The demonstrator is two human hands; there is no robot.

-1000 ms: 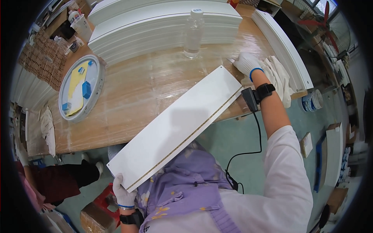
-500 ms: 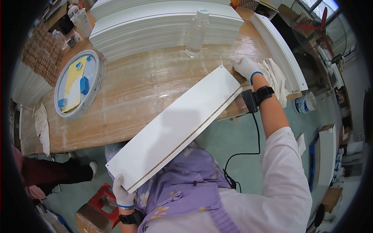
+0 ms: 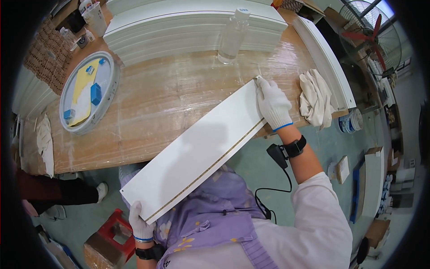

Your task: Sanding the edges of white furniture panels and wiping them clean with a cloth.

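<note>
A long white board (image 3: 192, 148) with a thin gold-brown line along one side slants from my lap up to the table's front edge. My left hand (image 3: 141, 223), in a white knitted glove, grips its near left corner, thumb on top. At the far right end my right hand (image 3: 273, 103), gloved too, is closed over the end edge. Its fingertips reach the upper corner, where a small greyish bit shows; I cannot make out whether it is something held. A crumpled off-white cloth (image 3: 315, 98) lies on the table to the right of this hand.
Stacked white boards (image 3: 192, 38) fill the table's back, a clear bottle (image 3: 233, 38) before them. At left sits a round grey lid (image 3: 114, 74) with blue blocks and yellow paper. Another long white board (image 3: 324, 62) lies at right. A red stool (image 3: 118, 224) stands lower left, near another person's leg (image 3: 74, 190).
My right hand has come from beside the cloth, left and down onto the board's far end. The cloth now lies apart from it. My left hand keeps its grip.
</note>
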